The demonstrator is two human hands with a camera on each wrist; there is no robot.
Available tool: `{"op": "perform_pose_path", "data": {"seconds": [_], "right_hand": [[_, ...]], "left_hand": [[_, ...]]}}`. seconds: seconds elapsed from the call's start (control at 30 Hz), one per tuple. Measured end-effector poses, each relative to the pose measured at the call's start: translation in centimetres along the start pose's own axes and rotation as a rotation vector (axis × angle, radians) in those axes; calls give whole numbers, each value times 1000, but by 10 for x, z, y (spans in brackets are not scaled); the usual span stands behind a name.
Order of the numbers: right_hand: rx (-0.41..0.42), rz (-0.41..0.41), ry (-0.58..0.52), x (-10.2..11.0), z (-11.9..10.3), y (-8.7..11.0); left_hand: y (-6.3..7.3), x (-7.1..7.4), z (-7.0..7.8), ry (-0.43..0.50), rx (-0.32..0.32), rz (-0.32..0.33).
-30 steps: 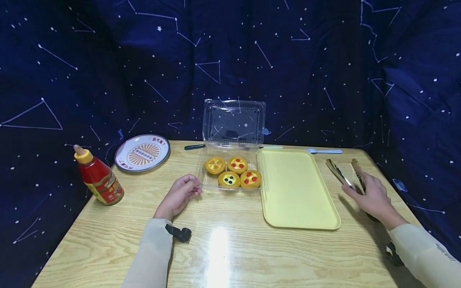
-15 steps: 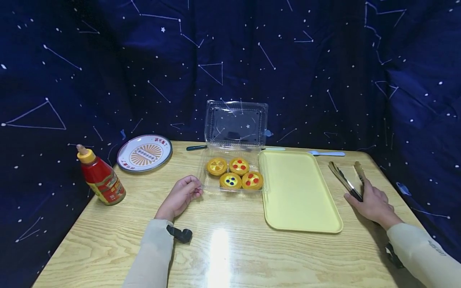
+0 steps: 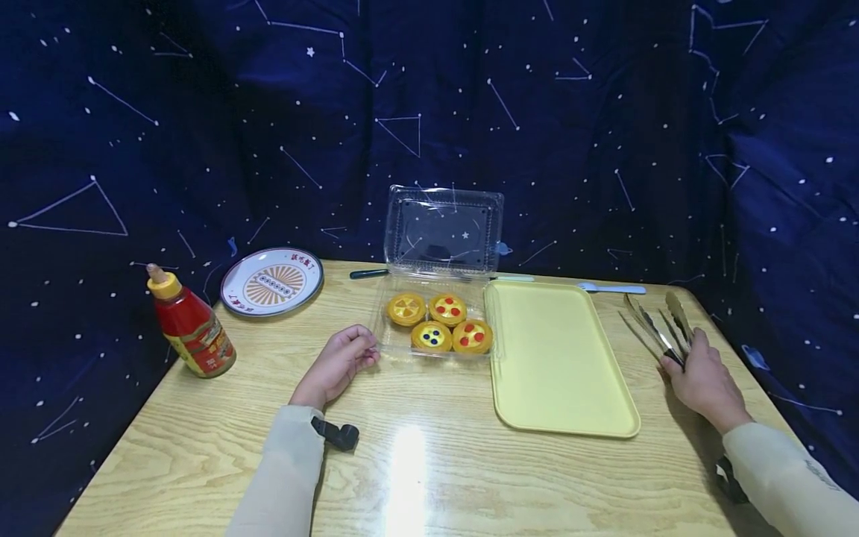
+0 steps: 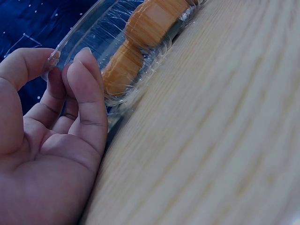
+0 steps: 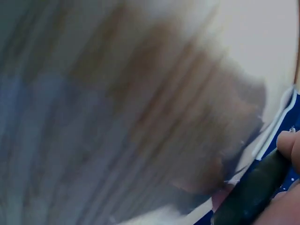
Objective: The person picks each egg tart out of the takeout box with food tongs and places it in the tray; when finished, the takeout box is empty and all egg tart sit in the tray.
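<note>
My left hand [image 3: 338, 365] pinches the near left rim of a clear plastic clamshell box [image 4: 79, 30] between thumb and fingers. Its lid [image 3: 443, 235] stands upright at the back. Inside lie several small tarts: one with orange wedges [image 3: 406, 309], one with blue dots [image 3: 431, 337], and others with red dots [image 3: 473, 337]. At the right, my right hand [image 3: 708, 382] grips metal tongs [image 3: 649, 328] by their dark handles, the tips a little apart and pointing away from me. One dark handle [image 5: 258, 190] shows in the right wrist view, where the rest is blurred.
A yellow tray [image 3: 564, 373] lies between the box and the tongs. Behind it are a light blue fork [image 3: 614, 289] and a dark handle [image 3: 367, 274]. A patterned plate [image 3: 271, 283] and a red sauce bottle [image 3: 196, 332] stand at the left.
My right hand has shifted slightly right with the tongs, and their arms have drawn closer together. The left hand stays at the box's rim; the head view has shifted a little.
</note>
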State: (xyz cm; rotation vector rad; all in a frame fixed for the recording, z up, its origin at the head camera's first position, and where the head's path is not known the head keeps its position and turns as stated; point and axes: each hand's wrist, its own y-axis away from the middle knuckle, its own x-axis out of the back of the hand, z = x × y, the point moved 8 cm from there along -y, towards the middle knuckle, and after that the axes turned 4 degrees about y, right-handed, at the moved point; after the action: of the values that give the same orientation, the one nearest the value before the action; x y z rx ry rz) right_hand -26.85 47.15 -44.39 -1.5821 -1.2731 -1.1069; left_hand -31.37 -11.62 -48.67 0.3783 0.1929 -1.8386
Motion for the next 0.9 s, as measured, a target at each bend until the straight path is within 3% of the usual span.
{"op": "perform_pose_path", "data": {"seconds": [0.27,0.7,0.9], "right_hand": [[107,101,-35,15,-30,-1],[248,83,-72,13,-101,14],[268,48,-75,15,-123,19]], "left_hand": [[-1,0,1,-3,-9,3],[-2,1,-1,2,-15,8],[-2,1,-1,2,-15,6]]}}
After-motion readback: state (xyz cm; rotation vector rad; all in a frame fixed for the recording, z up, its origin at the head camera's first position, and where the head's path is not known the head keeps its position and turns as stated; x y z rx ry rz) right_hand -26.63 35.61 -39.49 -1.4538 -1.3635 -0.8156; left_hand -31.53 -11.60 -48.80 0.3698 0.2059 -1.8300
